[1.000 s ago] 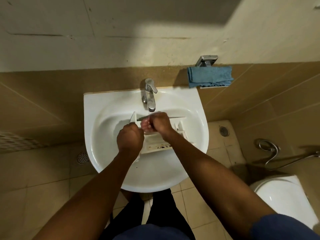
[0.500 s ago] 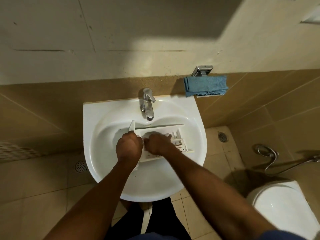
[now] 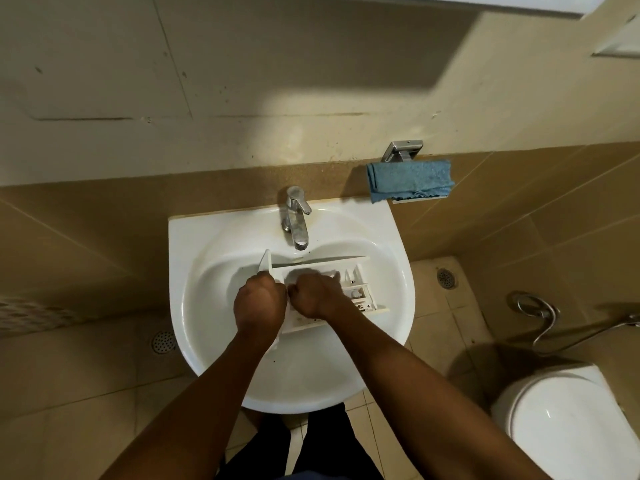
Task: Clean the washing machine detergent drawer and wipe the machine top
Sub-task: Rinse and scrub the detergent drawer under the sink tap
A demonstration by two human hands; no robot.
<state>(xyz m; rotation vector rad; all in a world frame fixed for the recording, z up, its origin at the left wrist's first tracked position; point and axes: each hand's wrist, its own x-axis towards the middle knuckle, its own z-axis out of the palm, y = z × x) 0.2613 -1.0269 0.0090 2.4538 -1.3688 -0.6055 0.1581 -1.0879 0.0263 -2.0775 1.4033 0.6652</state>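
Observation:
The white plastic detergent drawer (image 3: 356, 289) lies across the bowl of the white sink (image 3: 214, 271), just under the tap. My left hand (image 3: 259, 304) grips the drawer's left end by its front panel. My right hand (image 3: 313, 294) is curled inside the drawer's large compartment, with its fingers down against the plastic; what they hold, if anything, is hidden. Dark specks of grime show along the drawer's near wall. A blue cloth (image 3: 410, 180) hangs on a wall holder to the right of the sink.
A chrome tap (image 3: 296, 220) stands at the back of the sink. A white toilet (image 3: 568, 427) is at the lower right, with a spray hose (image 3: 540, 317) on the wall above it. Floor drains (image 3: 162, 342) lie in the tiled floor.
My right hand has moved from under the tap down into the drawer's compartment. The drawer has shifted a little within the sink, and my view has tilted upward.

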